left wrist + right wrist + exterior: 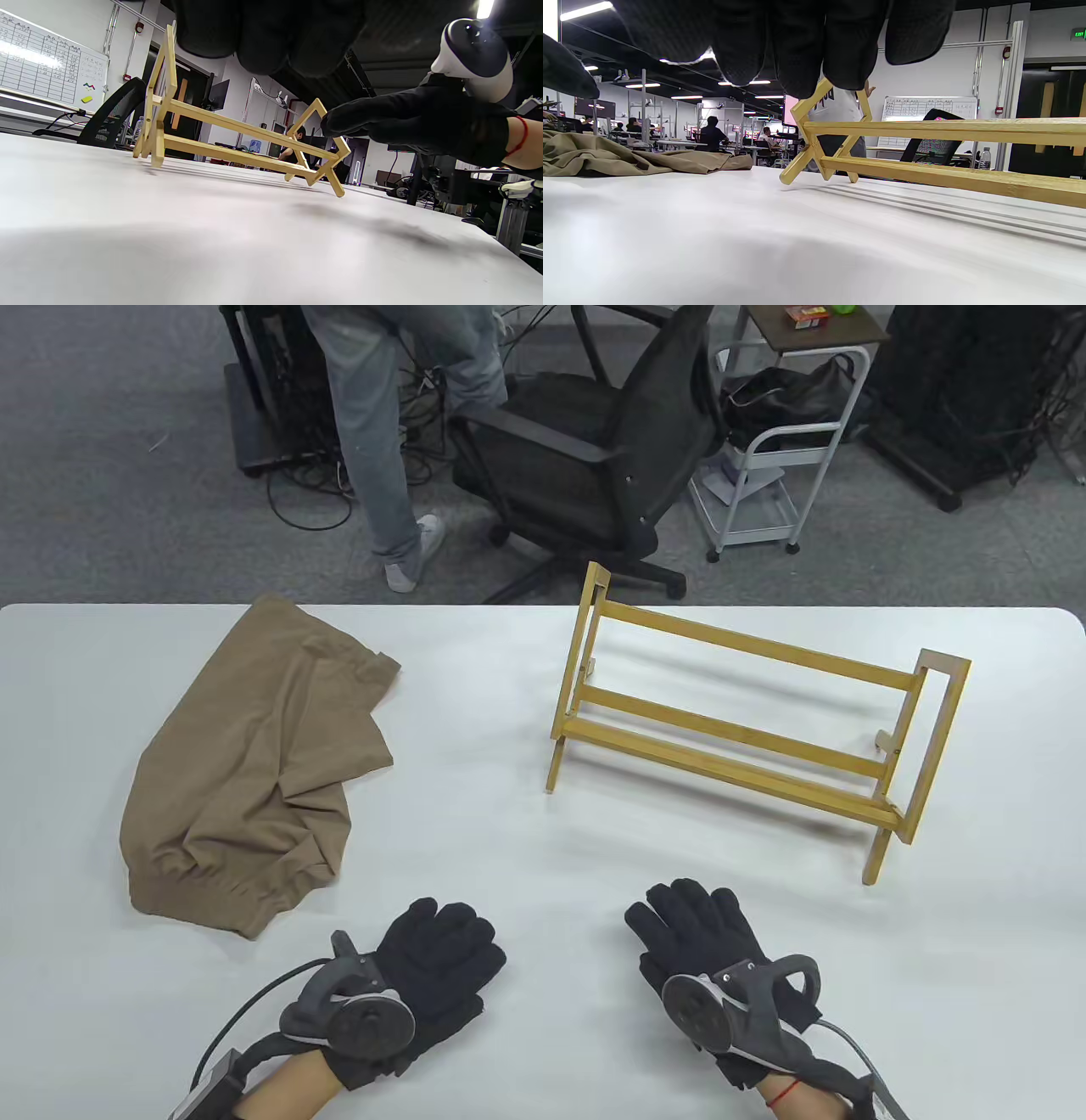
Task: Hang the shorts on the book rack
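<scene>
- The shorts (250,768), tan and crumpled, lie in a loose heap on the left half of the table view, on the white bench (526,848); their upper end reaches toward the bench's far edge, and the ribbed waistband lies at the lower left of the heap.
- In the right wrist view the shorts (628,161) show as a low rumpled mound at the left of the frame, flat on the bench (755,237) and untouched.
- The book rack (747,725), made of light wooden slats, stands upright at the right centre of the table view, well apart from the shorts, with its long rails running from upper left to lower right.
- The left wrist view shows the book rack (237,135) across the middle of the frame, its feet on the bench (212,237); in the right wrist view the book rack (937,148) fills the right half.
- The left hand (424,976) lies at the lower centre-left of the table view, fingers stretched forward and released, gripping nothing, just below and right of the shorts.
- The right hand (713,950) lies at the lower centre-right, fingers also stretched out and released, gripping nothing, near the front of the rack without touching it.
- Seen from the left wrist, the right hand (424,123) hovers flat above the bench at the right of the frame.
- Beyond the bench, at the top of the table view, stand a black office chair (594,449), a white trolley (780,449) and a person in jeans (390,415).
</scene>
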